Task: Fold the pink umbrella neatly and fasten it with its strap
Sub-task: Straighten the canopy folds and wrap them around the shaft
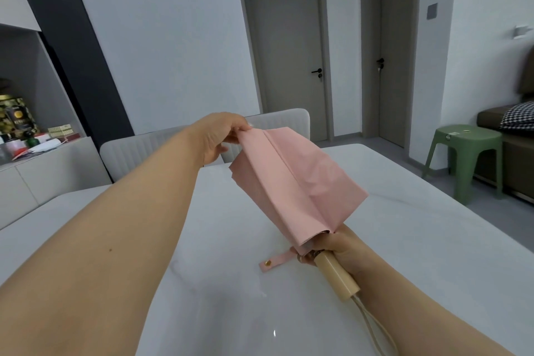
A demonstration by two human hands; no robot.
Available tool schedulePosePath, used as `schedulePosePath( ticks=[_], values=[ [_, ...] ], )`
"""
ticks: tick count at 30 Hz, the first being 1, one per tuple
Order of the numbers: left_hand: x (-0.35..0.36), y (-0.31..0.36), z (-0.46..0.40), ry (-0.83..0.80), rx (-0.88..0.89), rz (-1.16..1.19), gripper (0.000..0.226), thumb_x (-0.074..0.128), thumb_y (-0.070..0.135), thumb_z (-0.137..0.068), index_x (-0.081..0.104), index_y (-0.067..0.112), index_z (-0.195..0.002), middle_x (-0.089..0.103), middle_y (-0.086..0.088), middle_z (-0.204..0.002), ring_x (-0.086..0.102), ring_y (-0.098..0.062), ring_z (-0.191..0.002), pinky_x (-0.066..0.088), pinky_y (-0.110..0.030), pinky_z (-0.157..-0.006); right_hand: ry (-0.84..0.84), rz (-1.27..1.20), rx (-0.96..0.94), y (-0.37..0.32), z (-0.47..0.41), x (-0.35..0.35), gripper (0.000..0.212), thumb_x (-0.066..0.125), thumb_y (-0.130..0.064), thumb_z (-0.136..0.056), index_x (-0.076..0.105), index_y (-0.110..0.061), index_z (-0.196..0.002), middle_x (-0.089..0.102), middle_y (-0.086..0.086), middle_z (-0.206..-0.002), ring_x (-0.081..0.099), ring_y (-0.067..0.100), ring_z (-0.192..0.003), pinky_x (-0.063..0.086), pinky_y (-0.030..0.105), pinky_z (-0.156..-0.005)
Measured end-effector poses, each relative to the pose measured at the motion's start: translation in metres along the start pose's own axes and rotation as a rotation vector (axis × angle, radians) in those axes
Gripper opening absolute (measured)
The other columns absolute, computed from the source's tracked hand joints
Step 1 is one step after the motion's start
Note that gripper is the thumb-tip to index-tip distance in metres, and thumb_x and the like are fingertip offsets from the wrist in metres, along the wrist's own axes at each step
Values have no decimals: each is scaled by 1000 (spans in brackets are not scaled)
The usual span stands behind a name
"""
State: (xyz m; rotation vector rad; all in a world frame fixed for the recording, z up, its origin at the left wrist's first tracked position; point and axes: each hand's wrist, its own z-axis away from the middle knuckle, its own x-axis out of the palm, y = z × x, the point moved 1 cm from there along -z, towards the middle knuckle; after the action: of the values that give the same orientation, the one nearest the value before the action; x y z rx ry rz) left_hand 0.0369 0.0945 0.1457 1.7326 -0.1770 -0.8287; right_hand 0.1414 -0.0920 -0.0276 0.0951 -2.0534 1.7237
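The pink umbrella (pixel 291 182) is collapsed and held above the white table (pixel 419 240), its canopy spread in loose flat panels. My left hand (pixel 219 136) pinches the far top corner of a canopy panel and stretches it outward. My right hand (pixel 335 248) grips the umbrella at the base of the canopy, just above the cream wooden handle (pixel 336 276). The pink strap (pixel 274 261) with a gold snap hangs loose to the left of the handle. A cream wrist cord (pixel 375 326) trails from the handle's end.
Two pale upholstered chairs (pixel 144 150) stand at the table's far side. A sideboard (pixel 43 170) with tins and clutter is at the left. A green stool (pixel 465 159) and a sofa (pixel 517 150) are at the right; grey doors (pixel 289 52) lie beyond.
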Motion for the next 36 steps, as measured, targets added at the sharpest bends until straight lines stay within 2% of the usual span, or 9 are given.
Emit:
schedulePosePath(
  ticks=[5, 12, 15, 18, 21, 24, 27, 31, 36],
  values=[
    [-3, -5, 0, 3, -53, -54, 6, 65, 17, -87, 64, 15, -81, 55, -1, -88, 52, -16, -81, 46, -28, -70, 14, -16, 26, 3, -1, 1, 38, 62, 6, -57, 65, -1, -94, 66, 14, -74, 64, 27, -67, 54, 42, -68],
    [0, -12, -2, 50, -80, 74, 19, 64, 1, -88, 56, 10, -74, 58, -7, -76, 57, -17, -66, 54, -27, -60, 36, -84, 50, 5, -3, -3, 47, 62, 6, -62, 60, 0, -109, 69, 13, -78, 70, 30, -70, 58, 36, -62],
    [6, -10, -1, 116, -68, 90, 13, 67, 16, -90, 55, 12, -92, 53, -8, -86, 54, -17, -62, 55, -30, -59, 57, -87, 50, 5, -4, -5, 46, 61, 7, -67, 58, 0, -113, 68, 17, -85, 69, 32, -73, 55, 32, -56],
    [16, -5, 4, 96, -37, -38, 41, 65, 31, -89, 47, 30, -125, 54, -10, -94, 58, -20, -61, 57, -33, -63, 64, -83, 38, 5, -4, -5, 49, 61, 3, -62, 57, -1, -111, 67, 15, -82, 69, 31, -72, 52, 31, -51],
    [31, -4, 11, 26, 25, -118, 56, 59, 23, -89, 41, 44, -137, 61, -13, -94, 65, -23, -63, 62, -35, -67, 49, -84, 37, 4, -5, -4, 51, 60, 4, -62, 55, 1, -113, 63, 17, -84, 68, 30, -69, 47, 28, -45],
    [38, -7, 12, 15, 37, -156, 45, 52, 3, -88, 57, 22, -129, 66, -11, -91, 67, -22, -71, 62, -36, -77, 33, -97, 53, 5, -6, -5, 49, 61, 4, -63, 55, 0, -112, 60, 19, -86, 66, 26, -64, 45, 26, -43],
    [35, -16, 9, 26, 17, -80, 32, 54, -7, -89, 66, 4, -117, 66, -10, -90, 64, -16, -72, 58, -24, -66, -15, -139, 62, 2, -5, -5, 47, 76, -2, -60, 59, -2, -104, 59, 15, -82, 63, 21, -62, 42, 24, -43],
    [31, -33, 8, 32, 6, 92, 33, 56, -9, -91, 63, -1, -122, 64, -12, -95, 62, -16, -77, 58, -23, -68, -129, -341, 78, 2, -5, -6, 81, 98, -26, -39, 60, 0, -106, 63, 17, -82, 60, 20, -66, 44, 21, -43],
    [34, -53, 11, 45, 46, 208, 39, 59, -13, -89, 60, 0, -126, 63, -8, -104, 66, -19, -84, 60, -31, -80, -158, -563, 129, 3, -7, -6, 71, 98, -35, -33, 76, -2, -91, 66, 15, -83, 57, 26, -75, 46, 22, -39]
  ],
)
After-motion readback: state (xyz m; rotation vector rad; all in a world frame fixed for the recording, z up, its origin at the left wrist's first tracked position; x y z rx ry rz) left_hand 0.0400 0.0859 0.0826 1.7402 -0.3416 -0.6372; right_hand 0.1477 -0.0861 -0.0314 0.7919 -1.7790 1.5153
